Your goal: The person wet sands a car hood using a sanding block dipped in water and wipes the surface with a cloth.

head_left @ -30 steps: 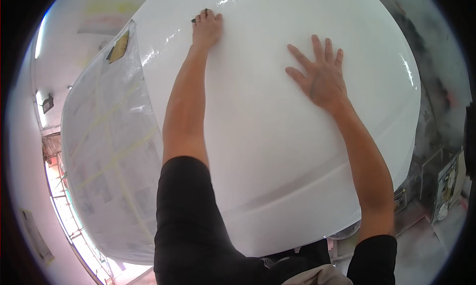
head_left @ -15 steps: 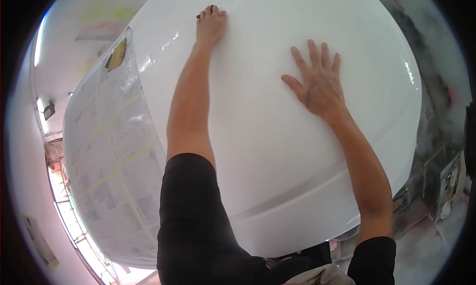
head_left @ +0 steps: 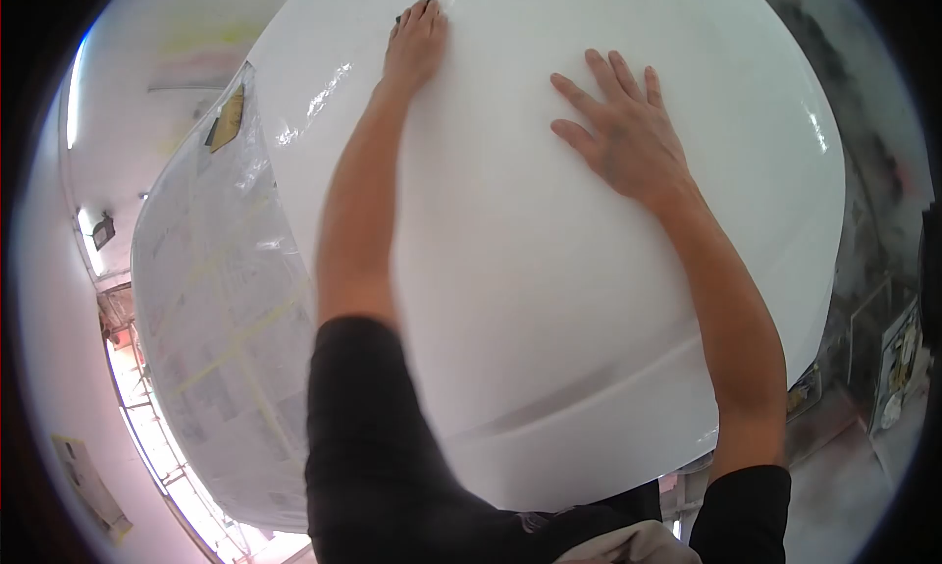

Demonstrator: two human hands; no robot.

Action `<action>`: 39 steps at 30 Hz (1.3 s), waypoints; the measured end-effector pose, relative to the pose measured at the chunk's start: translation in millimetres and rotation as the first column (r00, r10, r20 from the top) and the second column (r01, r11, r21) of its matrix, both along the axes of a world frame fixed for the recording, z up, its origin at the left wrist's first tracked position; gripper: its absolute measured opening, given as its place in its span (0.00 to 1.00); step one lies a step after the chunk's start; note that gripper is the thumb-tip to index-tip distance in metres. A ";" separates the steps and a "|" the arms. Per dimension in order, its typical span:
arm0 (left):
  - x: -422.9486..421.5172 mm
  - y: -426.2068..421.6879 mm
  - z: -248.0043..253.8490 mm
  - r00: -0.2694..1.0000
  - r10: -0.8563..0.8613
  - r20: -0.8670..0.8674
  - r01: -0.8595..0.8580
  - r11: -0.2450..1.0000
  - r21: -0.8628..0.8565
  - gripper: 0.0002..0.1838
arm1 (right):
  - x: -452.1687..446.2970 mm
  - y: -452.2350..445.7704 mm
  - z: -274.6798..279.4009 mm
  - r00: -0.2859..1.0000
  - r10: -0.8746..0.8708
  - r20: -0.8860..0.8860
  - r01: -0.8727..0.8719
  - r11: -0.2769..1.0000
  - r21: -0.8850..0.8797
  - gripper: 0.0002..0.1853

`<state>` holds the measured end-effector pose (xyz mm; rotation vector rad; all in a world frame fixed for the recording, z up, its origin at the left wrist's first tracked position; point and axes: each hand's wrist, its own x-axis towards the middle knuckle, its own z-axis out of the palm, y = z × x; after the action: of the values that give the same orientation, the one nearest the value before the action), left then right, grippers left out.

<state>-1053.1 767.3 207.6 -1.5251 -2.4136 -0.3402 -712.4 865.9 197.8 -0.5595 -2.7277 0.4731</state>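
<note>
on the white panel (head_left: 510, 269), a dark piece (head_left: 398, 19) was held beneath the fingers (head_left: 420, 14) of the left hand (head_left: 416, 49), the empty right hand (head_left: 636, 140) splayed well apart.

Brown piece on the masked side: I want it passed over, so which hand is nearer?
Left. The left hand is right of the brown piece and slightly higher in view; the right hand is much farther to its right.

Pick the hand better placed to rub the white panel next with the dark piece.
Probably the left hand: the dark piece peeks out at its fingers, against the white panel. The right hand is spread open over the panel, nothing visible in it.
</note>
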 end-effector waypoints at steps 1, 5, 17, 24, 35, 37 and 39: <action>2.8 4.6 -1.8 0.999 0.027 0.022 -0.027 0.999 -0.032 0.24 | -0.1 3.2 1.9 1.000 0.005 -0.007 -0.005 1.000 0.010 0.28; 86.6 -61.9 5.7 0.981 -0.193 -0.021 0.191 0.980 -0.051 0.24 | -1.1 1.7 0.9 0.999 0.002 -0.041 -0.002 1.000 -0.010 0.27; 15.8 74.6 -35.7 0.964 0.133 -0.232 -0.113 0.989 0.095 0.18 | 0.0 3.2 0.8 0.999 0.022 -0.040 -0.022 1.000 -0.005 0.26; 256.4 -153.5 52.6 0.956 -0.141 0.258 0.215 0.934 -0.285 0.25 | -1.0 1.6 -2.7 1.000 0.011 -0.025 -0.011 1.000 -0.010 0.27; 48.2 -15.9 0.4 0.998 0.021 -0.061 -0.025 0.998 -0.054 0.19 | -4.5 2.9 -1.5 1.000 0.007 0.023 -0.008 0.999 0.052 0.28; 126.5 -119.5 26.1 0.999 -0.040 0.005 0.040 0.996 -0.084 0.23 | -7.5 -0.6 -0.1 0.999 0.019 0.034 -0.020 0.999 0.038 0.28; 189.9 -222.6 41.6 0.985 0.097 0.143 -0.055 0.962 -0.269 0.27 | -6.5 0.2 6.7 0.998 0.011 0.055 -0.012 1.000 0.013 0.29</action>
<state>-863.2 544.7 249.2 -1.5562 -2.7236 -0.1271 -718.9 866.1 204.5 -0.5612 -2.7854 0.4483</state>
